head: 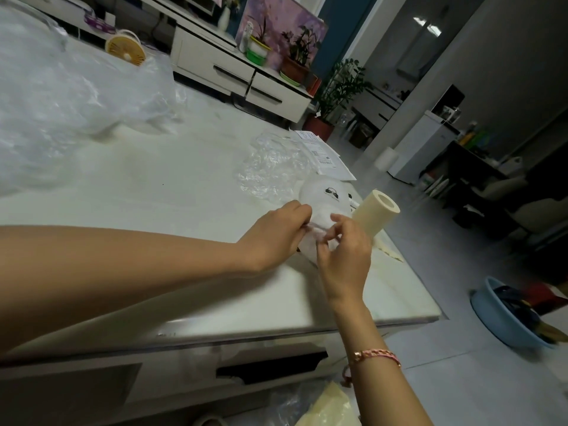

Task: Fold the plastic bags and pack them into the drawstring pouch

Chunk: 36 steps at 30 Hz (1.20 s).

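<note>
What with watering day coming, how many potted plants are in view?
3. One in a green-and-white pot on the white cabinet; one in a brown pot beside it; a taller one in a red pot on the floor beyond. More may be hidden.

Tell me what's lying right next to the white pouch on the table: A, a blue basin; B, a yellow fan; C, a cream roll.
C: the cream roll lies just beside the white pouch on the table.
</note>
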Tool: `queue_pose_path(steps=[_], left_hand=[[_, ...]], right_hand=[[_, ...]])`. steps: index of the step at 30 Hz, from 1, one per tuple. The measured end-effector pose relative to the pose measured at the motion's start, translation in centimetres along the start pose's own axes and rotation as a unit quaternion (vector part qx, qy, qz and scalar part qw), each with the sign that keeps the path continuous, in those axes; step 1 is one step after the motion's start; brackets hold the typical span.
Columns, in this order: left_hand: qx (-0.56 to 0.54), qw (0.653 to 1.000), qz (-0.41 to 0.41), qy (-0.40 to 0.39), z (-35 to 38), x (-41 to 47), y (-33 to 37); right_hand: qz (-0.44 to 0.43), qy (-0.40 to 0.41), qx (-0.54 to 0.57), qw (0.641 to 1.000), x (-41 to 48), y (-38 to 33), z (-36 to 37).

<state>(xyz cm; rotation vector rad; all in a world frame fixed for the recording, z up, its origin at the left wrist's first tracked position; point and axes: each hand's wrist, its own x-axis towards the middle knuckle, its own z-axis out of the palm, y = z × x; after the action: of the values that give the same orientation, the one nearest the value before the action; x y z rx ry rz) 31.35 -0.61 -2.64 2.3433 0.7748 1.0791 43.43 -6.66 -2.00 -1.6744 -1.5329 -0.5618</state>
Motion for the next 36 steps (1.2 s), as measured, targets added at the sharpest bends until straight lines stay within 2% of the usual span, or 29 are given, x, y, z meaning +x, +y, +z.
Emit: queue_pose_path(steps=[3, 6, 8, 11, 13, 14, 16, 18, 20, 21, 23, 26, 30, 36], left_hand=[[-0.026, 1.000, -0.005, -0.011, -0.1, -0.5, -0.3], [-0.003, 0.999, -0.014, -0.034, 0.0, -1.1, -0.4], [0.054, 0.997, -0.009, -0.050, 0.1, -1.3, -0.8], [0.121, 0.990, -0.026, -0.066, 0.4, -1.1, -1.8], [0.172, 0.982, -0.053, -0.062, 0.4, -1.2, -2.8], [0.191, 0.977, -0.071, -0.064, 0.2, -1.2, -3.3], [0.227, 0.967, -0.091, -0.076, -0.4, -1.4, -4.3], [0.263, 0.956, -0.091, -0.089, -1.3, -1.7, -5.0], [0.280, 0.951, -0.097, -0.090, -2.5, -2.3, -5.8], [0.286, 0.950, -0.099, -0.084, -3.1, -2.5, -6.1], [0.295, 0.947, -0.105, -0.075, -4.8, -3.4, -6.9], [0.290, 0.947, -0.113, -0.075, -7.1, -5.0, -7.7], [0.282, 0.950, -0.103, -0.083, -9.7, -7.4, -7.9], [0.265, 0.956, -0.083, -0.090, -11.2, -9.2, -8.1]], right_hand=[[-0.041, 0.033, -0.041, 0.998, 0.9, -0.5, 1.4], [-0.072, -0.003, -0.131, 0.989, 1.4, -0.9, 2.6], [-0.052, -0.055, -0.188, 0.979, 1.7, -0.8, 3.1], [0.052, -0.222, -0.234, 0.945, 2.5, -0.6, 3.2], [0.120, -0.319, -0.192, 0.920, 3.3, -0.6, 2.7], [0.148, -0.341, -0.161, 0.914, 3.7, -0.9, 2.2], [0.165, -0.343, -0.143, 0.914, 4.5, -1.9, 1.4], [0.123, -0.281, -0.154, 0.939, 5.1, -3.2, 1.3], [0.092, -0.224, -0.102, 0.965, 5.5, -5.3, 2.3], [0.087, -0.229, -0.057, 0.968, 5.6, -6.3, 3.1], [0.068, -0.292, -0.005, 0.954, 5.3, -7.8, 5.7], [0.018, -0.393, -0.116, 0.912, 4.3, -8.0, 9.4], [0.002, -0.399, -0.228, 0.888, 4.4, -8.4, 11.0], [-0.008, -0.391, -0.187, 0.901, 3.8, -10.7, 10.2]])
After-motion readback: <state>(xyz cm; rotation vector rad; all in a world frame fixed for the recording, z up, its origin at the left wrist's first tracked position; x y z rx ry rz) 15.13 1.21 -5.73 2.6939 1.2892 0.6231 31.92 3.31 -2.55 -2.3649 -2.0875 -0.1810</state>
